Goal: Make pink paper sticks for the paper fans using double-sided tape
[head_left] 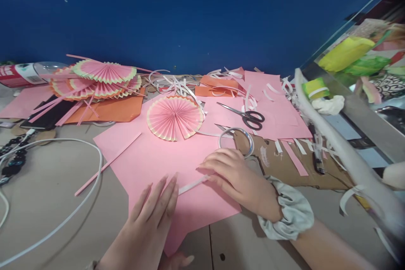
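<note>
A narrow white strip [192, 185], paper or tape, lies on a pink paper sheet [202, 206] between my two hands. My left hand [152, 215] rests flat, fingers stretched out, with its fingertips at the strip's left end. The thumb and fingers of my right hand [234, 177] close on the strip's right end. Just beyond the right hand is a roll of tape [252, 145]. A pleated pink paper rosette [174, 116] with a pale yellow edge sits on the far part of the sheet. Black-handled scissors [253, 119] lie to its right.
More pleated rosettes [106, 71] are stacked at the back left, near a bottle [23, 74]. A white cable [100, 164] loops across the left side. Cardboard [275, 164], paper scraps and a pen-like cutter [319, 162] lie to the right, beside a pale bar [332, 130].
</note>
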### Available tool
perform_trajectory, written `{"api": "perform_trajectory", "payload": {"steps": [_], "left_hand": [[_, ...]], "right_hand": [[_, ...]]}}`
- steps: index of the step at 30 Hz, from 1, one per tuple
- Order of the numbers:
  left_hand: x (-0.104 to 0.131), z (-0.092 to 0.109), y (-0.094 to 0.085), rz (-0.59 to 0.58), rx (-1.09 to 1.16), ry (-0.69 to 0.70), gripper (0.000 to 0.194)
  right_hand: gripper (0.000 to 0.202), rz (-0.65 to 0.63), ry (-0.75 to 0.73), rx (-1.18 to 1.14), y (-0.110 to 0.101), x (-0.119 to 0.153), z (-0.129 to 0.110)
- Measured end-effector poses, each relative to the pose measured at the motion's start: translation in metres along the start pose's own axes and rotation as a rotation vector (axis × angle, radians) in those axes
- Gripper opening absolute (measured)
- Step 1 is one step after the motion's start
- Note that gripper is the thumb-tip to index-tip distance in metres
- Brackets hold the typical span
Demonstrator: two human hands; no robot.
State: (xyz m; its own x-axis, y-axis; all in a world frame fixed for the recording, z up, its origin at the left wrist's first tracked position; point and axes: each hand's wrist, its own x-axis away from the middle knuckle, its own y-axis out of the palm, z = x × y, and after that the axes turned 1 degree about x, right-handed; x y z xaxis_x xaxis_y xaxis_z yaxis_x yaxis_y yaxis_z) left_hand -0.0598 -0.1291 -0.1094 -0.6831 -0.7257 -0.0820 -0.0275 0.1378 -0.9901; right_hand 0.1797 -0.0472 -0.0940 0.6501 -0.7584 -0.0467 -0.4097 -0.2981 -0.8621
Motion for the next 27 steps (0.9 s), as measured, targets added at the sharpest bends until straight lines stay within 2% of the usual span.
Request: {"api": "perform_trajectory", "payload": {"steps": [4,7,12,17,23,27], "left_hand": [[0.002,0.002,0.002,0.036,-0.003,-0.014,0.084],[-0.002,0.005,0.006,0.065,0.021,-0.004,0.081],[-0.010,0.008,0.012,0.037,0.070,0.030,0.083],[-0.013,0.009,0.014,0.018,0.075,0.041,0.086],[-0.012,0.011,0.012,-0.035,0.112,0.003,0.087],[-0.011,0.013,0.013,-0.022,0.135,-0.019,0.086]], "right_hand": [[0.019,0.011,0.048,0.021,0.005,-0.003,0.006],[0.019,0.006,0.061,0.026,0.003,-0.003,0.008],[0.019,-0.006,0.062,0.072,-0.004,0.000,0.012],[0.020,-0.042,0.086,0.021,-0.008,0.002,0.011],[0.023,0.021,0.185,0.067,0.001,-0.002,0.005],[0.024,0.044,0.200,0.120,0.008,-0.003,0.005]]}}
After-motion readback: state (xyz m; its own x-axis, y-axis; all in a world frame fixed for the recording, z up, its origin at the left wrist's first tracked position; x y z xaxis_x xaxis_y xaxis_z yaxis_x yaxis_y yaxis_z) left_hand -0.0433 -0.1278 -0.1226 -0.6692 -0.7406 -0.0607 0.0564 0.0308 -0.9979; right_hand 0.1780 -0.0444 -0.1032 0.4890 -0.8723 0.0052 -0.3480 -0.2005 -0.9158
